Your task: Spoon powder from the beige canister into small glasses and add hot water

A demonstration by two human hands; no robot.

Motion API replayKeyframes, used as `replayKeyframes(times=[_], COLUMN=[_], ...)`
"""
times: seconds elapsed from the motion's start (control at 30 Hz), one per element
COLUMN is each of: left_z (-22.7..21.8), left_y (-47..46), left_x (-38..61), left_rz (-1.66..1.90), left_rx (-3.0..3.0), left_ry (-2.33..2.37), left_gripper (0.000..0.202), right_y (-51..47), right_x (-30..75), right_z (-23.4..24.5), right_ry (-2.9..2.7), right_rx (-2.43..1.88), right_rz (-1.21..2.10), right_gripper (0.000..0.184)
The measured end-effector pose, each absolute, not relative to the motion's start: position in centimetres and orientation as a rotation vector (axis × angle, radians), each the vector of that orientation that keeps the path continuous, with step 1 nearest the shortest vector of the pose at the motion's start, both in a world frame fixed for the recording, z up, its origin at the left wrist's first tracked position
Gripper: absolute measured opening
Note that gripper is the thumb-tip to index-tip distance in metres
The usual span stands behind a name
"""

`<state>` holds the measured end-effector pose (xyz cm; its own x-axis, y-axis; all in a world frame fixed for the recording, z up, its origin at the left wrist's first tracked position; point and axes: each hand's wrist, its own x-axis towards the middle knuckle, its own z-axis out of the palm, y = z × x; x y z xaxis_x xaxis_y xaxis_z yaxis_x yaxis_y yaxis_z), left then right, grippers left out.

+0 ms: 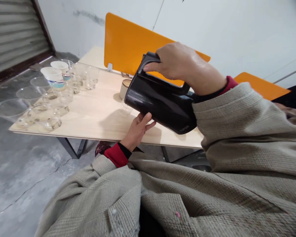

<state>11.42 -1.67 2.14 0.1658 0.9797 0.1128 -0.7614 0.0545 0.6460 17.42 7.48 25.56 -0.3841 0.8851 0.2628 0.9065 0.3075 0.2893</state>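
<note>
Your right hand [174, 62] is closed firmly around the handle [150, 57] of the black kettle [160, 105], which lies tipped well over, with its narrower end dipping left. Your left hand [136, 130] is open, palm up and fingers loosely curled just below the kettle; I can't tell whether the fingertips touch it. Directly under the kettle's low end sits a clear cup [127, 110], mostly hidden, and just behind that cup stands a beige paper cup [125, 88]. Farther left of the kettle, clear plastic cups [11, 110], glass tumblers [85, 77] and two banded paper cups [53, 74] crowd the wooden table [106, 131]. The main risk, as I judge it, is the kettle's weight: held this far over by one hand, it could twist in your grip or dip too far. Its low end could then knock the light clear cup, which could topple into the beige paper cup. Any hot liquid inside could also spill near your open left hand, and I can't see whether the kettle holds any. Your bulky right sleeve [236, 112] could also snag the kettle if you shift your arm.
</note>
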Motion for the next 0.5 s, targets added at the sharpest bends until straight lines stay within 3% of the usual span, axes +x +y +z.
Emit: replayKeyframes(times=[0.23, 0.5], left_z=[2.3, 2.4], left_y=[-2.1, -1.6], left_x=[11.1, 11.5], left_rz=[1.360, 1.354], left_rx=[0.767, 0.939], left_ry=[0.478, 0.592], left_gripper=[0.052, 0.073], right_y=[5.7, 4.4], right_x=[19.8, 27.2], right_z=[24.9, 21.7], right_ry=[-2.318, -1.970], right_rx=[-1.714, -1.606], right_rz=[-0.524, -0.358], right_gripper=[0.057, 0.040])
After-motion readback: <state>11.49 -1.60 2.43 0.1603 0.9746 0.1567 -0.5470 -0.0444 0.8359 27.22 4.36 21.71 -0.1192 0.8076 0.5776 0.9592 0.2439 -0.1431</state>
